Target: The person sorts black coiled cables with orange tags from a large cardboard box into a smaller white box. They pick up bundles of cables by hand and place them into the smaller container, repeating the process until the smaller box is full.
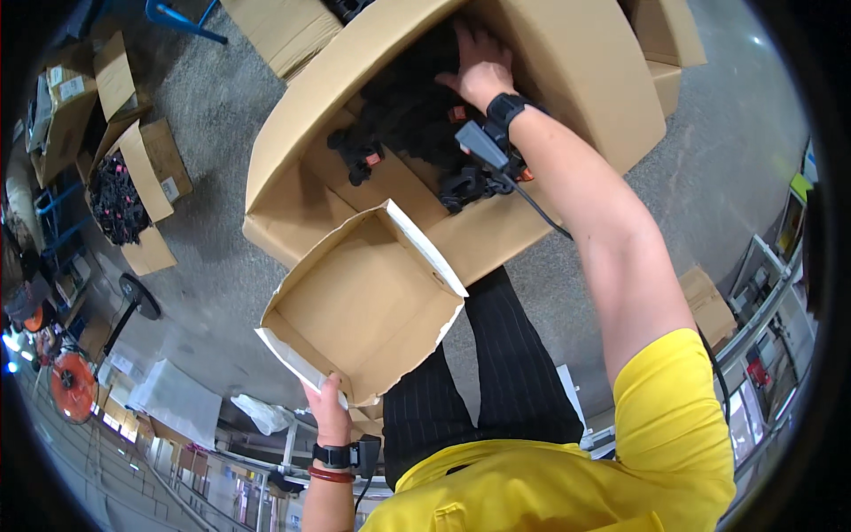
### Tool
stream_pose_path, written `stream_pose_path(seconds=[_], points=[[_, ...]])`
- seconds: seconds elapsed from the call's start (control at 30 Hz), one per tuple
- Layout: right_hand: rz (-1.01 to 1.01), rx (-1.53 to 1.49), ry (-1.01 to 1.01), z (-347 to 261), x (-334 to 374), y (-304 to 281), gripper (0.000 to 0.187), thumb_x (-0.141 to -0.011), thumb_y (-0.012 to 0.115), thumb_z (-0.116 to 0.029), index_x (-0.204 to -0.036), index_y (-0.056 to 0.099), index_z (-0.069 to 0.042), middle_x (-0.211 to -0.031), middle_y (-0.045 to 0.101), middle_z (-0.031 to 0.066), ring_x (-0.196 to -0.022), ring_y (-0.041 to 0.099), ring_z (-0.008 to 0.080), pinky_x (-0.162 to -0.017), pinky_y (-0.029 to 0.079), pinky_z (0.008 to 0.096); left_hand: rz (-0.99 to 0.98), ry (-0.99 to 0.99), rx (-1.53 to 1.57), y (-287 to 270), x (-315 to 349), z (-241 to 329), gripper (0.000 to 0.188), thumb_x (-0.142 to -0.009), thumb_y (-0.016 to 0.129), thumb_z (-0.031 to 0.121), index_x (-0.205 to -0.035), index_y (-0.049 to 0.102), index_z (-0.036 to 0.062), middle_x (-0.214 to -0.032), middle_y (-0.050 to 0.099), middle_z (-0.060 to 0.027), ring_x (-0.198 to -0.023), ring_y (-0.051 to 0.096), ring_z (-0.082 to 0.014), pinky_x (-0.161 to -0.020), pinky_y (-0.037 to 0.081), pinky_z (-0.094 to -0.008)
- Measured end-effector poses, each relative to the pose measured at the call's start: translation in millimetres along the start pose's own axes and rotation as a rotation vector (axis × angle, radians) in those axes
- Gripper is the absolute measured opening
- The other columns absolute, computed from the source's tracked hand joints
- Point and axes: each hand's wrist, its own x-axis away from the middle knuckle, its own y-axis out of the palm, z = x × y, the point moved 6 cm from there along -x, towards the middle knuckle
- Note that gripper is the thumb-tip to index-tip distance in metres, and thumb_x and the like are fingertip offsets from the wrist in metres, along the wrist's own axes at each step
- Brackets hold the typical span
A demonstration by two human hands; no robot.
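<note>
With its thumb over the near rim, my left hand (330, 406) grips a shallow open cardboard box (363, 297), brown inside with white outer edges. No contents show in this box. It is tilted, its far corner over the near edge of a large brown carton (306, 120). My right hand (483, 66) reaches deep into that carton, fingers spread and palm down over a dark heap of black plastic parts (408, 106). Some parts carry small red-orange pieces and resemble seat-belt buckles. The fingertips are partly lost against the dark heap. Both wrists wear black straps with cabled devices.
At the left, an open carton (120, 199) holds more black parts with red bits. Other cartons (66, 106) stand behind it. A round black-based stand (137, 297) and an orange fan (73, 387) are at the lower left. Metal rails (753, 293) run along the right.
</note>
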Motion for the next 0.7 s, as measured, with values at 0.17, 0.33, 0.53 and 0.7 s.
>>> stream_pose_path(seconds=[0.17, 0.33, 0.53, 0.7], points=[[-0.029, 0.055, -0.152, 0, 12, 17, 0.069, -0.068, 0.071, -0.028, -0.128, 0.038, -0.016, -0.120, 0.042, 0.0142, -0.106, 0.047, 0.0334, -0.087, 0.038, 0.0455, -0.013, -0.018, 0.028, -10, -6, -18, 0.056, -0.075, 0.052, 0.011, -0.126, 0.032, -0.0016, -0.117, 0.044, -0.0109, -0.104, 0.043, -0.0204, -0.092, 0.032, -0.0313], [-0.072, -0.041, -0.424, -11, 77, -1, 0.064, -0.059, 0.067, -0.004, -0.119, 0.047, -0.014, -0.112, 0.047, 0.0131, -0.090, 0.054, 0.0297, -0.078, 0.042, 0.0391, 0.022, 0.062, 0.029, -2, -5, -8, 0.050, -0.074, 0.054, 0.013, -0.121, 0.039, 0.0025, -0.104, 0.046, -0.0052, -0.097, 0.045, -0.0182, -0.086, 0.036, -0.0315], [-0.109, -0.041, -0.468, -8, 56, -21, 0.061, -0.056, 0.069, -0.011, -0.114, 0.051, -0.010, -0.111, 0.050, 0.0117, -0.101, 0.047, 0.0291, -0.087, 0.036, 0.0410, -0.047, 0.146, 0.030, 2, -11, -9, 0.053, -0.073, 0.052, 0.012, -0.123, 0.037, 0.0006, -0.112, 0.045, -0.0065, -0.102, 0.043, -0.0185, -0.090, 0.033, -0.0308], [-0.447, -0.114, -0.047, 0, -11, 11, 0.072, -0.068, 0.063, -0.031, -0.131, 0.038, -0.004, -0.141, 0.023, 0.0197, -0.131, 0.021, 0.0332, -0.108, 0.022, 0.0363, -0.088, 0.195, 0.050, 13, -3, 7, 0.056, -0.073, 0.051, 0.007, -0.126, 0.035, 0.0002, -0.117, 0.046, -0.0090, -0.107, 0.045, -0.0205, -0.093, 0.035, -0.0327]])
